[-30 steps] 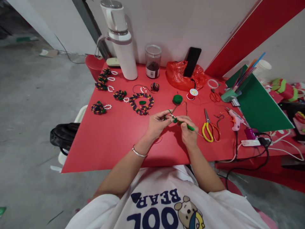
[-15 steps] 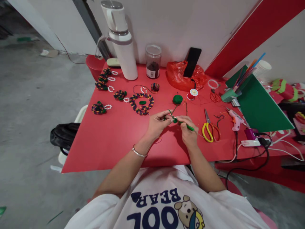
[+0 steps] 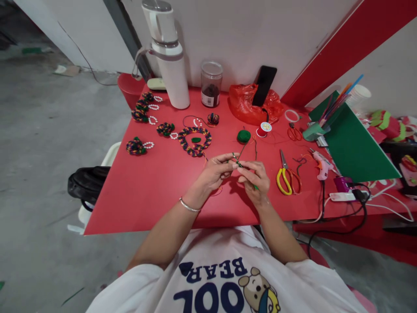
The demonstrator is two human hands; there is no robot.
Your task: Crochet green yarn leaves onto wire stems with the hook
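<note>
My left hand (image 3: 215,173) is closed in a pinch on green yarn, with a strand lifted over its fingers. Close against it, my right hand (image 3: 258,178) grips a crochet hook (image 3: 237,161); a bit of its green handle shows below the fingers. The hook's tip meets the yarn between both hands, and the small stitched piece there is mostly hidden by fingers. A strand runs up to a green yarn ball (image 3: 243,136). Left of the ball lies a multicoloured crocheted strip (image 3: 184,147) curved into a loop, around a small green piece (image 3: 196,140).
Several crocheted flowers with bead loops (image 3: 136,146) lie at the left. Yellow-and-red-handled scissors (image 3: 284,176), a pink glue gun (image 3: 323,167) and a power strip (image 3: 342,196) are on the right. A white bottle (image 3: 174,78), a jar (image 3: 211,84) and a phone (image 3: 264,85) stand behind.
My right hand has turned, its fingers now covering most of the hook's green handle, which points down instead of out to the right. My left hand stays nearly in place.
</note>
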